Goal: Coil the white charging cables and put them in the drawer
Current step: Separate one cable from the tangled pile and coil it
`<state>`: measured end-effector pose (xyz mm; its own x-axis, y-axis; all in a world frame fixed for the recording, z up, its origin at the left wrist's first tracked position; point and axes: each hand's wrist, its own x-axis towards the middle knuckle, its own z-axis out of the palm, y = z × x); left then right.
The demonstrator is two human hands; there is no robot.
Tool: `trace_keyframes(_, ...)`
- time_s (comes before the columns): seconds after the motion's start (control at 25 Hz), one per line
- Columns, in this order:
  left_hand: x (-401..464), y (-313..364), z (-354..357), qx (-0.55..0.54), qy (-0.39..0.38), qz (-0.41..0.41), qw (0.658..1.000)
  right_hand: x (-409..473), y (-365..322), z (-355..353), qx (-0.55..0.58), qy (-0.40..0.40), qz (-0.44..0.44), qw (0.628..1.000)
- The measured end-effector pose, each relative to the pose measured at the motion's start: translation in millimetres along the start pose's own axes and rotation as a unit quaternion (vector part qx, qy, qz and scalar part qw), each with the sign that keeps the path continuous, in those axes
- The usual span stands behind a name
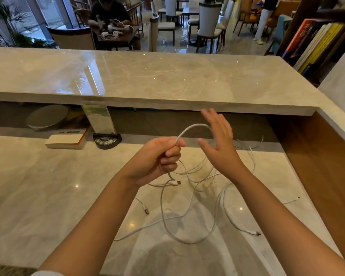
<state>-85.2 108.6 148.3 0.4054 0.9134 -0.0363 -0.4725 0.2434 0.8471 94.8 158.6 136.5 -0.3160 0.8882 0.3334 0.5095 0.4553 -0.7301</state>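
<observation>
My left hand (161,156) grips a white charging cable (193,127) above the marble desk (48,196). The cable arcs up from its fist and runs behind my right hand (217,140), whose fingers are straight and spread; whether they touch the cable I cannot tell. One USB plug (176,183) dangles just below the left hand. More white cables (189,212) lie tangled in loose loops on the desk beneath both hands, with plug ends (255,233) spread to the right and left. No drawer is in view.
A raised marble counter (147,76) overhangs the desk's far side. Under it stand a white box (65,141), a black-based sign holder (107,139) and a round white object (47,116). A wooden side panel (317,156) closes the right. Books stand at the far right.
</observation>
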Motion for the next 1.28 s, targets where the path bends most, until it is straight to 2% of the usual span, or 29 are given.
trace_keyframes(0.12,0.3,8.6,6.4,-0.010,0.015,0.014,1.000,2.6,-1.2,-7.4,0.104,-0.073,0.030,0.991)
trace_keyframes(0.24,-4.2,16.4,1.3,0.089,0.093,0.011,0.992,-1.3,5.8,-21.1,0.151,-0.102,0.112,0.977)
trace_keyframes(0.32,-10.8,17.8,-6.2,0.160,0.103,-0.018,0.982,1.6,11.9,-33.0,0.132,-0.051,0.154,0.978)
trace_keyframes(0.4,-16.9,15.8,-11.4,0.252,0.076,-0.060,0.963,6.3,17.1,-39.6,0.094,-0.008,0.166,0.982)
trace_keyframes(0.52,-18.0,1.9,-21.2,0.433,0.036,-0.132,0.891,10.4,21.3,-38.1,0.051,0.044,0.151,0.986)
trace_keyframes(0.6,-18.4,-10.0,-31.2,0.483,0.047,-0.154,0.861,10.0,24.7,-38.5,0.069,0.102,0.175,0.977)
trace_keyframes(0.64,-19.4,-15.3,-34.7,0.463,0.067,-0.155,0.870,8.4,27.3,-39.8,0.066,0.120,0.189,0.972)
trace_keyframes(0.68,-19.8,-19.2,-36.0,0.406,0.105,-0.141,0.897,6.1,29.7,-41.1,0.034,0.123,0.196,0.972)
trace_keyframes(0.76,-18.8,-22.4,-33.4,0.236,0.205,-0.055,0.948,-0.2,33.5,-39.9,-0.081,0.088,0.199,0.973)
trace_keyframes(0.84,-12.6,-19.8,-24.7,0.155,0.272,0.037,0.949,-7.4,26.9,-31.2,-0.149,0.005,0.189,0.971)
trace_keyframes(0.92,-3.4,-19.5,-12.7,0.189,0.286,0.074,0.937,-15.6,9.3,-21.7,-0.168,-0.114,0.149,0.968)
trace_keyframes(1.0,5.0,-21.2,-0.8,0.260,0.269,0.067,0.925,-22.2,-13.4,-17.0,-0.167,-0.213,0.071,0.960)
trace_keyframes(1.04,7.8,-22.0,4.4,0.304,0.245,0.047,0.919,-24.0,-23.4,-16.4,-0.146,-0.234,0.035,0.960)
trace_keyframes(1.12,9.8,-22.4,13.5,0.365,0.175,-0.013,0.914,-22.0,-36.4,-19.4,-0.083,-0.213,0.001,0.974)
trace_keyframes(1.28,5.0,-18.0,20.5,0.230,0.079,-0.113,0.963,-10.3,-32.4,-25.2,-0.064,-0.121,-0.013,0.990)
